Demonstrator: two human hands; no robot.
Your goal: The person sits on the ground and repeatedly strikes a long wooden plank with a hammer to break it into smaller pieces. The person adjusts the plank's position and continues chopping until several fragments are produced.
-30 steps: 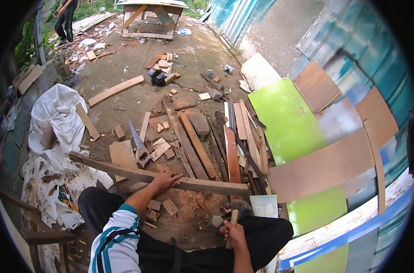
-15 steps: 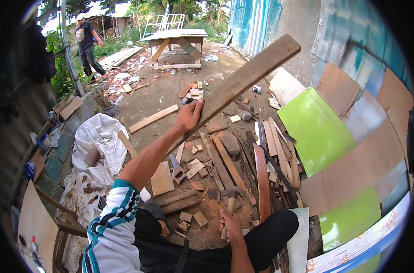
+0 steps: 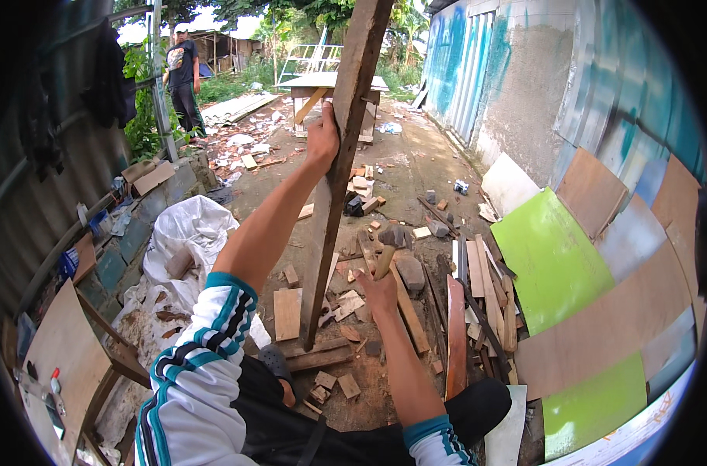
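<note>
A long wooden plank (image 3: pixel 359 78) stands tilted in front of me, its top leaving the upper edge of the picture. My left hand (image 3: pixel 322 140) grips it from the left side, about mid-height, thumb up along the wood. The plank's lower end is down near my shoe, by the wood scraps. Lower and to the right, my right hand (image 3: pixel 379 293) is closed on the hammer, whose light wooden handle (image 3: pixel 384 262) sticks up from the fist. The hammer's head cannot be made out now. Right hand and plank are apart.
Loose boards (image 3: pixel 482 287) and wood offcuts (image 3: pixel 350 386) lie around my feet. Plywood and green panels (image 3: pixel 555 256) lean at the right. A white sack (image 3: pixel 186 229) sits at the left. Farther off are a wooden table (image 3: pixel 299 81) and a standing person (image 3: pixel 184 78).
The plank has swung from slanting up right to nearly upright, my left hand rising with it. My right hand has moved up and forward with the hammer. The person behind walked, then stands.
</note>
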